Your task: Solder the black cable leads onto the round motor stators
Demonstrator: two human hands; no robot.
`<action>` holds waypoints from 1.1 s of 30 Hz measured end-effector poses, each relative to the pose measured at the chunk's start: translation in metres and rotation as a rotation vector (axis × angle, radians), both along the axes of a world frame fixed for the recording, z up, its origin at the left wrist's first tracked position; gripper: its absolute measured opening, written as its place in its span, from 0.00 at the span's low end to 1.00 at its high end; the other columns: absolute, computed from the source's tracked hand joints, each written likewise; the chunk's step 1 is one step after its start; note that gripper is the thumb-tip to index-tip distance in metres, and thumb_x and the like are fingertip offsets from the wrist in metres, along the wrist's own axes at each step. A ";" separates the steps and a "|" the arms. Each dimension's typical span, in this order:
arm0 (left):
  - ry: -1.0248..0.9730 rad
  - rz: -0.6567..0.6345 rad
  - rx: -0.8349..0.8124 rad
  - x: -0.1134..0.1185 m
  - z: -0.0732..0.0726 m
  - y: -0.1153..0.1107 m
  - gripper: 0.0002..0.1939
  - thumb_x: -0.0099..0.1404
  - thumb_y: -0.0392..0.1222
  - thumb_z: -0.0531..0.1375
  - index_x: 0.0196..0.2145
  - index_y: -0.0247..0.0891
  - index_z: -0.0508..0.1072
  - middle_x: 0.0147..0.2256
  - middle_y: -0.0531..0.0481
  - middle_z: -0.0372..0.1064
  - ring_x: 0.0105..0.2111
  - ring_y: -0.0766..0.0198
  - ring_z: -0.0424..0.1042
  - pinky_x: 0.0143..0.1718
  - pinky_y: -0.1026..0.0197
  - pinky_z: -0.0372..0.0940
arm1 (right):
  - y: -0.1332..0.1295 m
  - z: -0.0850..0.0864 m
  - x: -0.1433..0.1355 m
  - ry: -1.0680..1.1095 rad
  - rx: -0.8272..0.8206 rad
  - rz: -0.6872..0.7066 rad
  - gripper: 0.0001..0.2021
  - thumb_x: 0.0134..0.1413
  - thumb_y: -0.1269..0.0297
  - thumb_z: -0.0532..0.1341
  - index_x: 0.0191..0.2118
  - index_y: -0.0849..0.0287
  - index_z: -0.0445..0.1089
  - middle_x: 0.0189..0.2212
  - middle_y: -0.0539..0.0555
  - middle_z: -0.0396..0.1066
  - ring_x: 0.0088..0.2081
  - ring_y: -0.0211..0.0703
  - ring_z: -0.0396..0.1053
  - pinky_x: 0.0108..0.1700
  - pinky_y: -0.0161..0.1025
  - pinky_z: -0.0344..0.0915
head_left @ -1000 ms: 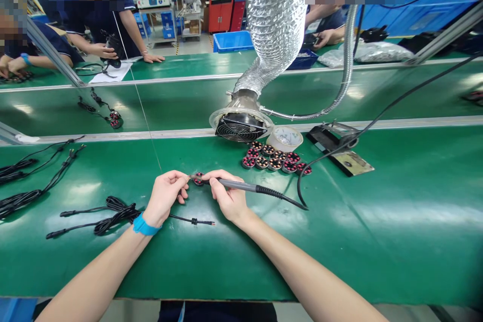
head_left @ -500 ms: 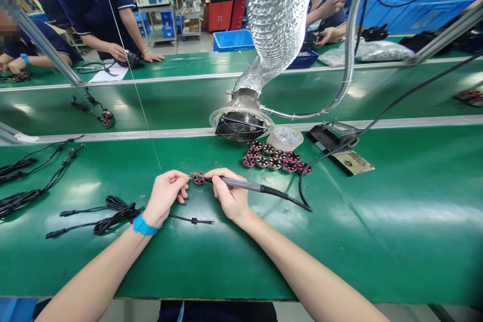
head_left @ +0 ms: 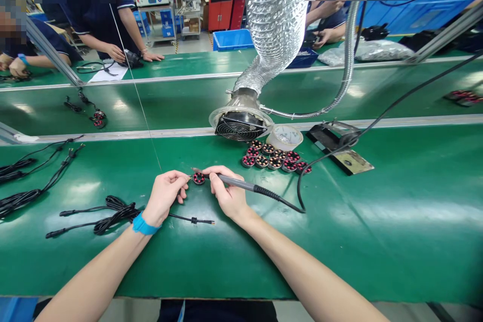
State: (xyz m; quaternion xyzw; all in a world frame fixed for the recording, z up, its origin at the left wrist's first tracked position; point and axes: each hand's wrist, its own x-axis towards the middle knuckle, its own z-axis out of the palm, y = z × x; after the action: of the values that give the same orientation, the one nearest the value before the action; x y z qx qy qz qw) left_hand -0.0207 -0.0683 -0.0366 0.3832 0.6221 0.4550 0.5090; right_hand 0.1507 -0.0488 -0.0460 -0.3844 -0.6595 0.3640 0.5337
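My left hand (head_left: pixel 168 192), with a blue band at its wrist, is closed in a pinch. A thin solder wire (head_left: pixel 141 105) runs down from above to this hand; a small coppery end shows at its fingertips. Just right of them a small round motor stator (head_left: pixel 198 178) with red and black windings sits on the green bench. My right hand (head_left: pixel 228 193) grips a grey soldering iron (head_left: pixel 237 182) like a pen. Its tip is over the stator's upper edge; contact I cannot tell. Black cables (head_left: pixel 118 216) lie behind and beside my left wrist.
Several more stators (head_left: pixel 275 157) stand grouped beside a clear tape roll (head_left: pixel 286 138). A fume extractor (head_left: pixel 241 123) hangs above the bench's far edge. An iron stand (head_left: pixel 341 148) is at right, crossed by the iron's cord (head_left: pixel 300 181). More cables (head_left: pixel 30 196) lie left. Other people work across the bench.
The soldering iron and my right hand have shifted slightly left, and the iron's tip has lifted toward the stator's far edge. My left hand has stayed almost still.
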 end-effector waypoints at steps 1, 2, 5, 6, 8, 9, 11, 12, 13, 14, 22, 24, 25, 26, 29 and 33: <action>0.003 -0.001 0.000 0.000 0.000 0.000 0.12 0.54 0.45 0.65 0.28 0.33 0.73 0.22 0.53 0.68 0.17 0.72 0.64 0.14 0.69 0.57 | 0.000 0.000 -0.001 -0.014 -0.004 0.002 0.11 0.63 0.62 0.55 0.38 0.58 0.74 0.19 0.47 0.67 0.20 0.36 0.65 0.27 0.35 0.65; 0.006 -0.002 0.000 0.000 -0.001 0.000 0.12 0.54 0.46 0.65 0.28 0.33 0.73 0.22 0.53 0.68 0.16 0.72 0.63 0.14 0.69 0.57 | 0.001 0.001 -0.002 -0.021 -0.007 0.003 0.11 0.63 0.62 0.55 0.39 0.58 0.74 0.20 0.47 0.69 0.21 0.36 0.66 0.28 0.35 0.65; 0.017 -0.004 -0.002 0.000 -0.001 0.000 0.12 0.54 0.46 0.65 0.28 0.33 0.73 0.22 0.53 0.67 0.15 0.73 0.61 0.14 0.69 0.55 | 0.003 0.001 -0.006 -0.026 -0.012 0.009 0.10 0.64 0.62 0.55 0.42 0.57 0.74 0.25 0.50 0.72 0.26 0.38 0.70 0.31 0.34 0.68; 0.021 -0.005 -0.001 0.000 -0.001 0.000 0.12 0.55 0.46 0.65 0.28 0.33 0.73 0.22 0.53 0.68 0.15 0.73 0.61 0.14 0.69 0.55 | 0.005 0.000 -0.007 -0.026 -0.005 0.010 0.10 0.64 0.62 0.55 0.43 0.57 0.74 0.28 0.51 0.73 0.28 0.38 0.72 0.34 0.34 0.69; 0.032 -0.010 0.000 -0.001 -0.001 0.000 0.12 0.55 0.46 0.64 0.28 0.33 0.73 0.21 0.53 0.67 0.15 0.74 0.60 0.14 0.69 0.54 | 0.008 -0.002 -0.011 -0.039 0.033 0.012 0.10 0.64 0.64 0.56 0.44 0.56 0.73 0.33 0.52 0.74 0.32 0.39 0.73 0.38 0.35 0.70; 0.040 -0.014 0.001 -0.001 -0.001 0.000 0.12 0.56 0.46 0.64 0.28 0.33 0.73 0.21 0.54 0.67 0.15 0.74 0.60 0.14 0.69 0.54 | 0.010 -0.003 -0.013 -0.052 0.059 0.022 0.10 0.64 0.65 0.56 0.45 0.56 0.73 0.35 0.53 0.74 0.34 0.39 0.73 0.41 0.36 0.70; 0.063 -0.028 0.007 0.000 -0.001 0.000 0.12 0.56 0.47 0.64 0.27 0.33 0.73 0.19 0.54 0.66 0.14 0.74 0.59 0.15 0.69 0.54 | 0.013 -0.007 -0.016 -0.074 0.113 0.060 0.11 0.62 0.69 0.57 0.48 0.55 0.72 0.37 0.52 0.72 0.35 0.39 0.72 0.43 0.36 0.70; 0.079 -0.038 0.010 0.000 -0.001 0.000 0.12 0.57 0.47 0.63 0.26 0.33 0.72 0.18 0.54 0.66 0.14 0.74 0.59 0.15 0.69 0.54 | 0.015 -0.009 -0.017 -0.081 0.134 0.087 0.13 0.62 0.71 0.57 0.50 0.54 0.71 0.37 0.52 0.71 0.36 0.39 0.71 0.45 0.37 0.70; 0.096 -0.050 0.014 0.000 -0.001 -0.001 0.13 0.57 0.47 0.63 0.26 0.33 0.72 0.17 0.55 0.65 0.14 0.74 0.59 0.15 0.69 0.54 | 0.016 -0.012 -0.018 -0.084 0.150 0.116 0.16 0.61 0.72 0.57 0.52 0.54 0.69 0.38 0.52 0.70 0.37 0.39 0.71 0.46 0.37 0.70; 0.114 -0.061 0.020 0.000 -0.001 -0.001 0.13 0.58 0.47 0.63 0.26 0.34 0.71 0.17 0.55 0.64 0.14 0.73 0.59 0.16 0.69 0.55 | 0.017 -0.015 -0.019 -0.082 0.163 0.138 0.18 0.60 0.74 0.57 0.54 0.53 0.68 0.39 0.52 0.69 0.39 0.39 0.71 0.47 0.38 0.69; 0.194 -0.108 0.042 0.000 0.000 -0.004 0.13 0.60 0.48 0.61 0.30 0.34 0.73 0.18 0.56 0.66 0.14 0.71 0.64 0.18 0.68 0.59 | 0.016 -0.023 -0.023 -0.115 0.232 0.173 0.21 0.62 0.76 0.54 0.57 0.50 0.65 0.40 0.52 0.65 0.40 0.39 0.70 0.48 0.39 0.70; 0.176 -0.127 0.036 0.000 0.003 -0.003 0.13 0.60 0.49 0.61 0.32 0.33 0.74 0.19 0.55 0.67 0.15 0.70 0.66 0.20 0.67 0.61 | 0.016 -0.022 -0.022 -0.121 0.251 0.166 0.20 0.62 0.77 0.54 0.56 0.50 0.65 0.39 0.52 0.64 0.40 0.39 0.70 0.47 0.38 0.69; 0.167 -0.134 0.033 0.000 0.004 -0.003 0.13 0.61 0.49 0.61 0.32 0.33 0.74 0.20 0.55 0.67 0.16 0.70 0.67 0.21 0.67 0.62 | 0.016 -0.021 -0.022 -0.121 0.258 0.161 0.20 0.62 0.77 0.54 0.56 0.50 0.65 0.39 0.52 0.64 0.40 0.39 0.70 0.47 0.38 0.69; 0.161 -0.140 0.029 -0.001 0.005 -0.003 0.13 0.61 0.48 0.61 0.33 0.33 0.74 0.20 0.54 0.68 0.17 0.70 0.68 0.22 0.67 0.63 | 0.016 -0.021 -0.022 -0.119 0.263 0.155 0.20 0.61 0.77 0.55 0.56 0.51 0.65 0.39 0.52 0.64 0.39 0.39 0.70 0.47 0.38 0.70; 0.145 -0.157 0.013 -0.001 0.008 -0.002 0.13 0.60 0.48 0.62 0.32 0.32 0.73 0.21 0.53 0.69 0.18 0.69 0.69 0.24 0.66 0.65 | 0.016 -0.020 -0.021 -0.120 0.265 0.145 0.21 0.60 0.77 0.55 0.56 0.50 0.65 0.39 0.52 0.64 0.38 0.38 0.70 0.46 0.37 0.70; 0.101 -0.159 -0.011 -0.002 0.009 -0.001 0.13 0.60 0.48 0.62 0.31 0.33 0.72 0.20 0.54 0.67 0.17 0.70 0.67 0.23 0.66 0.64 | 0.015 -0.020 -0.020 -0.145 0.275 0.155 0.20 0.61 0.76 0.55 0.56 0.50 0.65 0.40 0.52 0.65 0.38 0.38 0.70 0.45 0.37 0.70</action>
State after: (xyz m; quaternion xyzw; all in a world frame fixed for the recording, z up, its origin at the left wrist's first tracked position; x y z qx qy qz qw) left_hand -0.0227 -0.0695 -0.0272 0.4511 0.6169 0.3897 0.5138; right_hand 0.1303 -0.0342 -0.0659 -0.2809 -0.7675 0.2817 0.5027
